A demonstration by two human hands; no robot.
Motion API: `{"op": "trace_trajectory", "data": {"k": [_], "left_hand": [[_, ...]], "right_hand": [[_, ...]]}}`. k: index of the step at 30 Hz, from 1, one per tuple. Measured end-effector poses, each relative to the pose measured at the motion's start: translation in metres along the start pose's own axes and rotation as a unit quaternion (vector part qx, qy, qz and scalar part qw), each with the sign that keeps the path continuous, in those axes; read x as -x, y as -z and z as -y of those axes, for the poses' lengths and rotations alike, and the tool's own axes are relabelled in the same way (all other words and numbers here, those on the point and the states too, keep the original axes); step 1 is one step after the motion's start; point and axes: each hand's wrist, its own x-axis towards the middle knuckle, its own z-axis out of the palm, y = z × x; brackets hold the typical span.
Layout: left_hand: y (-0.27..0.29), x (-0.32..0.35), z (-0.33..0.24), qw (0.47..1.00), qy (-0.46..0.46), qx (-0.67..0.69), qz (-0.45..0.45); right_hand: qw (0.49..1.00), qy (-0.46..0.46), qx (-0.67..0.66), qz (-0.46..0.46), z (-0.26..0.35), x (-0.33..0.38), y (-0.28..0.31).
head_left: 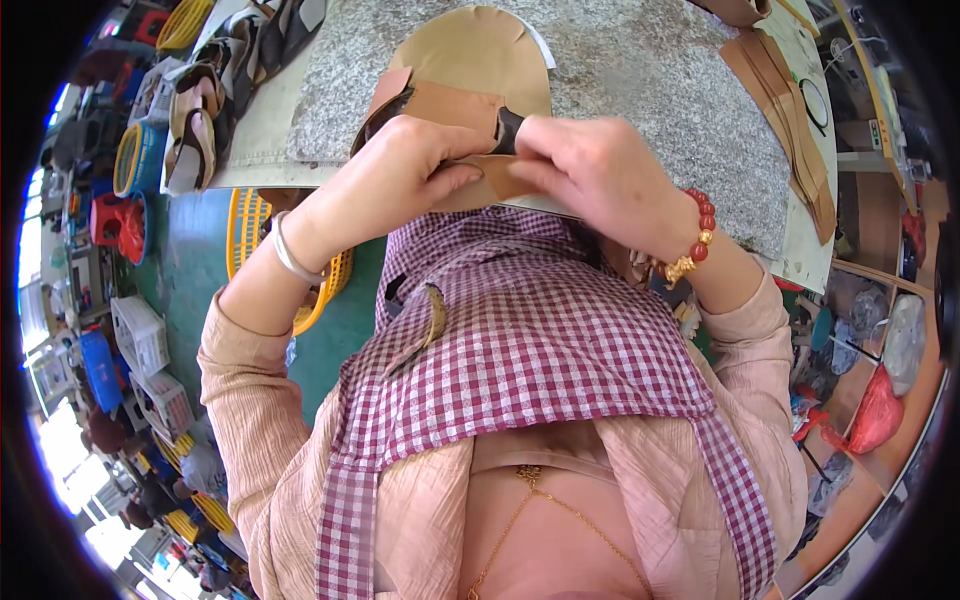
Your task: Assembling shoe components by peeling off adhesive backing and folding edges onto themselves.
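Both hands pinched a tan leather piece at the near edge of the granite slab: left hand closed on its edge, right hand gripping just beside. It looked thin, light and floppy, best held by its edges.

A speckled grey stone workbench fills the top. Green floor lies below its left edge, crowded with yellow baskets and white crates; daylight glares lower left.
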Motion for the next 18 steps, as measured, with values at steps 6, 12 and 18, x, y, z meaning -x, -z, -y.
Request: {"op": "trace_trajectory", "data": {"k": [6,12,18], "left_hand": [[0.0,0.0,0.001,0.999,0.016,-0.015,0.026],[-0.001,-0.002,0.001,0.999,0.011,-0.013,0.041],[-0.011,-0.001,0.007,1.0,-0.013,0.024,0.005]], "right_hand": [[0.995,0.062,0.065,-0.045,-0.007,-0.007,0.001],[0.991,0.092,0.087,-0.04,-0.008,-0.01,0.001],[0.997,0.062,0.041,0.015,-0.009,-0.012,0.004]]}}
